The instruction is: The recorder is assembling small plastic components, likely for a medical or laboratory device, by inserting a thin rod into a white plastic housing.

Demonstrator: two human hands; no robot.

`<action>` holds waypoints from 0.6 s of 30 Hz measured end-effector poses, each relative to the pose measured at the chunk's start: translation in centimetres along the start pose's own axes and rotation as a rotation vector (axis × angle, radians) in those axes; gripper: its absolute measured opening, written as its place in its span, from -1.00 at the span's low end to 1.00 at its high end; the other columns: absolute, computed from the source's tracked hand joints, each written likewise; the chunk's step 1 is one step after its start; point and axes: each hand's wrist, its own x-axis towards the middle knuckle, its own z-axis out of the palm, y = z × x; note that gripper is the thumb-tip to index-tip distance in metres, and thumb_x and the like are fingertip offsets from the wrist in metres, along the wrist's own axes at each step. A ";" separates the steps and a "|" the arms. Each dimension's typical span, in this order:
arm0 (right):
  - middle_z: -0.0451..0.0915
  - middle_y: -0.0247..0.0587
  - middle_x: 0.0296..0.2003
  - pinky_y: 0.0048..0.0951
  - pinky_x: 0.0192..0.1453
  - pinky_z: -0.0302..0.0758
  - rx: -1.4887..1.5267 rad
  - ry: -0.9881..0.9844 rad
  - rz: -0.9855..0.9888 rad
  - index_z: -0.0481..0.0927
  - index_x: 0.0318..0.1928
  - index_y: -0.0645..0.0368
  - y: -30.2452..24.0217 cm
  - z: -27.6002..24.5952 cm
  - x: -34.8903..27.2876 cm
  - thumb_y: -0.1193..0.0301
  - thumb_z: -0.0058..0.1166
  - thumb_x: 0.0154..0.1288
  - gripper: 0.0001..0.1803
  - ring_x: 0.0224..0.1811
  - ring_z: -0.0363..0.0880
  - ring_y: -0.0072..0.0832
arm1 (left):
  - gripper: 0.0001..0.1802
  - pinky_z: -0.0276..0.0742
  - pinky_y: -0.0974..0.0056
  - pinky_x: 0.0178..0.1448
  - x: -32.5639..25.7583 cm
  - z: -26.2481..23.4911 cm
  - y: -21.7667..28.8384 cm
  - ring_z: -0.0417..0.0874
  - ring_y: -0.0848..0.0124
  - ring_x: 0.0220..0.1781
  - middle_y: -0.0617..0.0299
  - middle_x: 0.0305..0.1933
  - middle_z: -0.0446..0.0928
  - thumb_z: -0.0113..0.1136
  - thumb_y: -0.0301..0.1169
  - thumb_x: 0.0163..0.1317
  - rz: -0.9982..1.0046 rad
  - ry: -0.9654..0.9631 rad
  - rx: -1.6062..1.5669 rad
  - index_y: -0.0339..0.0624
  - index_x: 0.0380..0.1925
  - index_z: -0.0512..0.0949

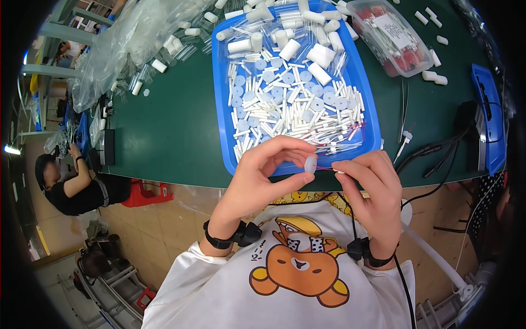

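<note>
Between the thumb and fingers of my left hand (268, 172) is a small translucent disc (310, 164), held upright at the near edge of the blue tray. My right hand (372, 183) pinches a thin wire (324, 168) with a small white end, and its red length runs to the disc. Whether the wire passes through the disc is too small to tell. Just beyond both hands, the blue tray (223, 140) holds many white tubes, pale discs, thin wired parts and larger white cylinders.
A clear plastic box (416, 64) with red wired parts stands right of the tray. Clear plastic bags (118, 55) and loose tubes lie at left. Black cables (433, 151) and a blue-framed device (487, 120) are at right. Another person (71, 183) sits at far left.
</note>
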 end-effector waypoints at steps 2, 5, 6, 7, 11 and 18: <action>0.48 -0.25 -0.42 -0.36 -0.29 0.33 0.014 -0.009 0.002 0.62 -0.24 0.23 -0.1 0.0 0.0 0.63 0.25 -0.02 -0.75 -0.40 0.44 -0.31 | -0.64 0.49 0.28 0.09 0.0 -0.1 0.0 0.56 0.37 -0.03 0.08 -0.08 0.53 0.30 -0.72 0.02 0.015 -0.022 0.048 -0.39 -0.12 0.55; 0.50 -0.24 -0.40 -0.39 -0.32 0.35 0.060 -0.030 0.000 0.62 -0.24 0.24 -0.3 0.2 0.0 0.64 0.25 0.00 -0.76 -0.39 0.46 -0.33 | -0.66 0.49 0.31 0.08 -0.1 -0.1 0.0 0.56 0.39 -0.05 0.11 -0.11 0.54 0.33 -0.68 0.02 0.047 -0.075 0.159 -0.36 -0.14 0.56; 0.50 -0.23 -0.39 -0.40 -0.33 0.36 0.080 -0.038 -0.002 0.62 -0.24 0.25 -0.3 0.3 0.0 0.64 0.25 0.01 -0.76 -0.39 0.47 -0.33 | -0.66 0.50 0.33 0.08 -0.1 0.0 0.0 0.57 0.41 -0.07 0.13 -0.12 0.54 0.33 -0.66 0.03 0.046 -0.090 0.161 -0.34 -0.13 0.57; 0.52 -0.21 -0.38 -0.43 -0.35 0.38 0.132 -0.018 0.036 0.61 -0.23 0.26 -0.4 0.5 0.0 0.64 0.25 0.01 -0.76 -0.40 0.49 -0.34 | -0.67 0.51 0.35 0.08 -0.1 0.2 0.0 0.58 0.43 -0.08 0.15 -0.14 0.54 0.34 -0.63 0.04 0.045 -0.106 0.164 -0.32 -0.13 0.57; 0.58 -0.14 -0.39 -0.50 -0.44 0.42 0.257 0.089 0.165 0.62 -0.22 0.29 -0.6 1.1 -0.1 0.63 0.26 0.03 -0.77 -0.48 0.55 -0.38 | -0.65 0.52 0.36 0.03 0.0 0.7 -0.6 0.58 0.43 -0.08 0.15 -0.14 0.54 0.36 -0.63 0.03 0.111 -0.046 0.111 -0.32 -0.12 0.59; 0.60 -0.19 -0.51 -0.52 -0.52 0.41 0.225 0.035 0.141 0.65 -0.34 0.29 -0.1 1.0 -0.5 0.61 0.28 0.03 -0.87 -0.56 0.55 -0.46 | -0.70 0.52 0.34 -0.02 -0.2 0.7 -0.9 0.61 0.37 -0.11 0.11 -0.17 0.62 0.39 -0.62 -0.03 0.142 -0.024 0.143 -0.32 -0.22 0.63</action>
